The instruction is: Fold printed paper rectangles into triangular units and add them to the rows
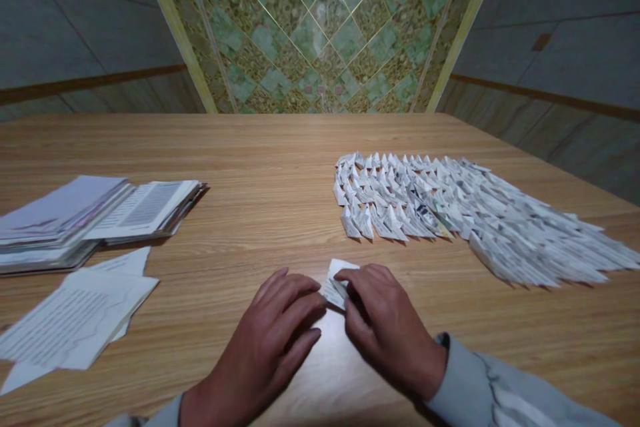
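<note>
A small folded piece of printed paper (336, 273) lies on the wooden table right in front of me. My right hand (383, 320) has its thumb and fingers closed on the paper's right side, which covers part of the fold. At the left edge of the paper are the fingertips of my left hand (280, 327). Its fingers are bent a little, with the thumb apart from them and nothing visible between. Beyond and to the right, many folded paper pieces (395, 197) with pointed tips stand packed in rows.
To the left lie loose printed sheets (85, 313) with torn edges. Behind them sit a stack of papers (60, 207) and a printed booklet or pile (150, 207). The wooden table (260, 153) reaches back to a green patterned tile wall (320, 20).
</note>
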